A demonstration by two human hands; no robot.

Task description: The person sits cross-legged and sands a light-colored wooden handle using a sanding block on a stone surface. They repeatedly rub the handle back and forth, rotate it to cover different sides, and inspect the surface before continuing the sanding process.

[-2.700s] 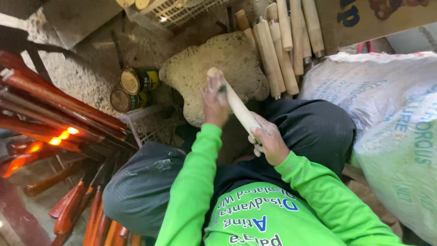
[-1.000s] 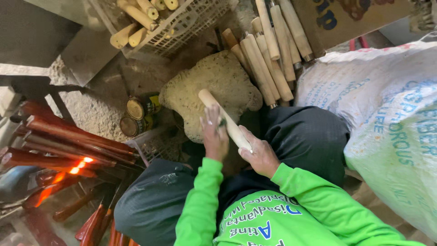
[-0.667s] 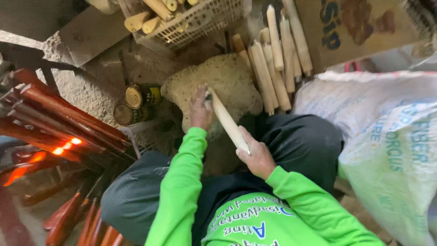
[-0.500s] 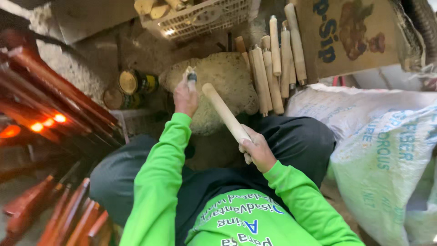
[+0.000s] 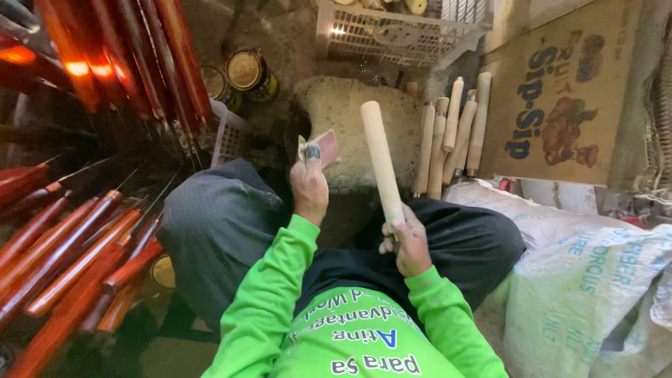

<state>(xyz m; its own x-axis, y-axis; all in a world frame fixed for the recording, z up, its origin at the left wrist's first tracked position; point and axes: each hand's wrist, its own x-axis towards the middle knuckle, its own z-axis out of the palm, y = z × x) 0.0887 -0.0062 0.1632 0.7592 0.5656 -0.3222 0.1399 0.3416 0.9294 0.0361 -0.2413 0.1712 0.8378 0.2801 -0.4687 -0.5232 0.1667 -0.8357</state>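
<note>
a: item one, right hand (image 5: 408,241)?

b: fingers wrapped shut around the lower end of a pale wooden rod (image 5: 381,161), which stands tilted up and away over the lap, its free top end in the air in front of the rough stone block (image 5: 343,115).

a: item two, left hand (image 5: 310,183)?

b: raised beside the rod, apart from it. thumb and fingers pinch a small folded scrap (image 5: 322,147), reddish-brown on one face; probably sandpaper, though it is too small to be sure.

a: surroundings?

b: more pale rods (image 5: 451,129) leaning upright just right of the block. a white plastic crate (image 5: 392,35) beyond it. two tins (image 5: 245,70) to the upper left. a spread of dark red varnished sticks (image 5: 84,245) along the left. printed cardboard (image 5: 560,98) and a woven white sack (image 5: 595,287) on the right. dark trousers, green sleeves.

a: risks noted?

b: the rod is held at one end only, so pressure near the top could lever it out of the right hand's grip or knock it against the leaning rods. the scrap sits in a light pinch and could slip free. the red sticks lie close by the left knee; a shift of the leg could disturb them.
</note>
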